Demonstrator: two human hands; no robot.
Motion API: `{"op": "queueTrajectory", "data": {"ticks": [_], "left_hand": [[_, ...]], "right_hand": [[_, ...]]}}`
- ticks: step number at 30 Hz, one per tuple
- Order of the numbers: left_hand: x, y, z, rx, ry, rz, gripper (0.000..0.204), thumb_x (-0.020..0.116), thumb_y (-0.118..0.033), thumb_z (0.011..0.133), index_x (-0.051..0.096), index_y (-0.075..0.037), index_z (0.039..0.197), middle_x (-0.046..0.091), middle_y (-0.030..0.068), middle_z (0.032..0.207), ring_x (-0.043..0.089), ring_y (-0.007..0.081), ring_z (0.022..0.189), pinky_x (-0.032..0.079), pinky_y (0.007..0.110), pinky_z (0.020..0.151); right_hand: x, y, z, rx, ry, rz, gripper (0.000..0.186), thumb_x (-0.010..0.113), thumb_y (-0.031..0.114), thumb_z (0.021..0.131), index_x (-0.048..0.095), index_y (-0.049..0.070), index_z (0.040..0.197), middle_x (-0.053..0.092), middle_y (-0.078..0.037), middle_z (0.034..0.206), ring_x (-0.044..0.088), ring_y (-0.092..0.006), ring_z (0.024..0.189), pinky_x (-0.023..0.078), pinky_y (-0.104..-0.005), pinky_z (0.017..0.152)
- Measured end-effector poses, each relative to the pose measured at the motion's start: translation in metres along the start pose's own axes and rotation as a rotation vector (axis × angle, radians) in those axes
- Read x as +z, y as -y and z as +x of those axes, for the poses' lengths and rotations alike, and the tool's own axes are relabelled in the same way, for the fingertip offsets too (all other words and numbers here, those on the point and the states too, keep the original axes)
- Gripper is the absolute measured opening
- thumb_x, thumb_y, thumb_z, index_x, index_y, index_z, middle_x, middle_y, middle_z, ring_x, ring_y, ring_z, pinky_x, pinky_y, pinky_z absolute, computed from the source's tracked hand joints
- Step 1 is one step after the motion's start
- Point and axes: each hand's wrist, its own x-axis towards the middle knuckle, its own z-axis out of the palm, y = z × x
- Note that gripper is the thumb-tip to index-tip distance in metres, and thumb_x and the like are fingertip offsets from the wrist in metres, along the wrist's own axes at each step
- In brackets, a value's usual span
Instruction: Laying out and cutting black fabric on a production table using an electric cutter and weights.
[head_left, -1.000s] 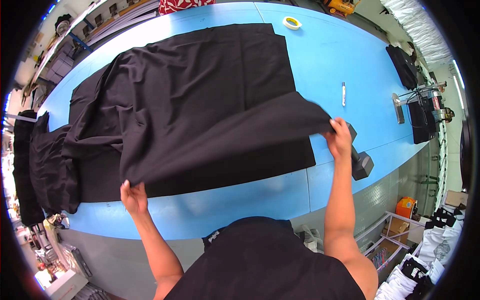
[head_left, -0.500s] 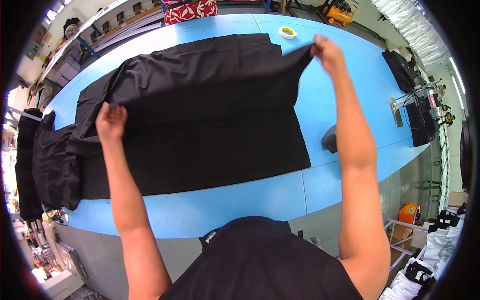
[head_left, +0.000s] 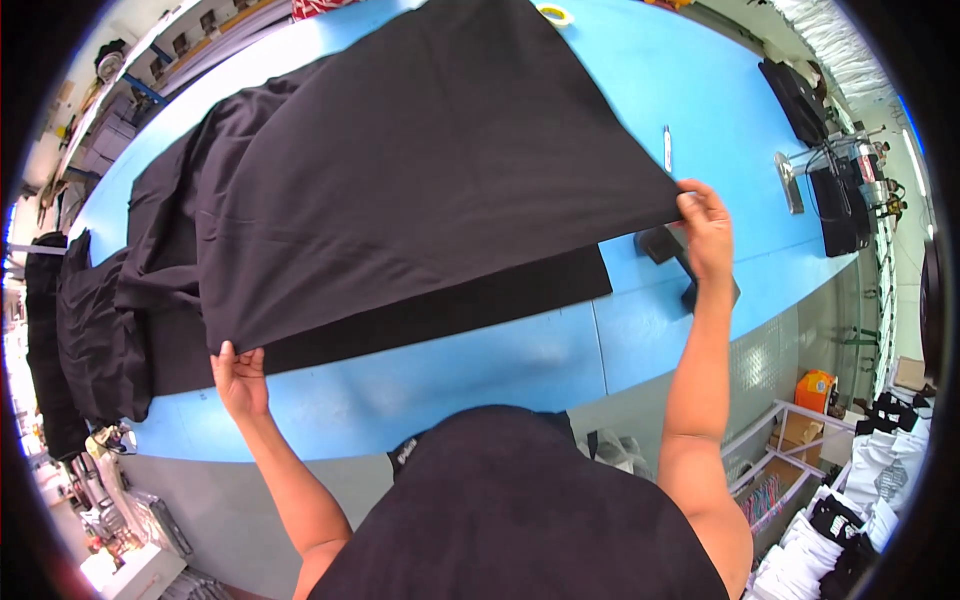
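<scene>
My left hand (head_left: 240,378) pinches the near left corner of a large black cloth (head_left: 420,160), which spreads across the blue table (head_left: 690,90). My right hand (head_left: 707,228) grips the same cloth's right corner, holding it out over a dark dumbbell (head_left: 658,243) that is partly hidden by this hand. Underneath, a flat black layer (head_left: 540,280) shows along the near side. Gathered, wrinkled folds of black fabric (head_left: 100,330) lie to the left of my left hand. A white marker (head_left: 667,148) rests just beyond the cloth's right edge.
A roll of tape (head_left: 555,15) sits at the far edge. At the table's right end are black folded items (head_left: 795,95) and a metal machine (head_left: 868,180) with cables. Below right stand a white rack (head_left: 790,450) and stacked white and black garments (head_left: 870,480).
Half a second ago both hands were raised toward the far side with the cloth lifted; they have come back toward me, spreading it over the lower layer, its right corner farther out rightward.
</scene>
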Motion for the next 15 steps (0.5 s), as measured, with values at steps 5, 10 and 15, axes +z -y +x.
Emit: {"op": "queueTrajectory", "data": {"ticks": [5, 10, 15], "left_hand": [[-0.035, 0.065, -0.013, -0.167, -0.152, 0.188, 0.015, 0.060, -0.007, 0.097, 0.059, -0.005, 0.112, 0.070, 0.0077, 0.087, 0.072, 0.0211, 0.071, 0.065, 0.039, 0.068], [-0.047, 0.095, -0.009, -0.267, -0.337, 0.395, 0.021, 0.070, -0.014, 0.093, 0.056, -0.003, 0.104, 0.064, 0.0063, 0.082, 0.067, 0.0185, 0.063, 0.063, 0.036, 0.061], [-0.042, 0.101, -0.009, -0.412, -0.293, 0.786, 0.029, 0.077, -0.020, 0.088, 0.055, -0.001, 0.090, 0.060, 0.0076, 0.074, 0.056, 0.0134, 0.050, 0.050, 0.029, 0.046]], "right_hand": [[-0.003, -0.134, -0.048, 0.276, 0.076, -0.189, 0.033, 0.070, 0.013, 0.092, 0.056, 0.002, 0.119, 0.069, -0.005, 0.083, 0.065, -0.0112, 0.070, 0.048, -0.0246, 0.060], [-0.007, -0.170, -0.069, 0.524, 0.068, -0.367, 0.023, 0.070, 0.018, 0.093, 0.061, 0.002, 0.107, 0.070, -0.005, 0.082, 0.067, -0.0128, 0.069, 0.047, -0.0260, 0.057], [-0.006, -0.164, -0.068, 0.540, 0.067, -0.438, 0.016, 0.070, 0.017, 0.093, 0.068, 0.002, 0.090, 0.065, -0.001, 0.074, 0.060, -0.0084, 0.063, 0.044, -0.0246, 0.054]]}}
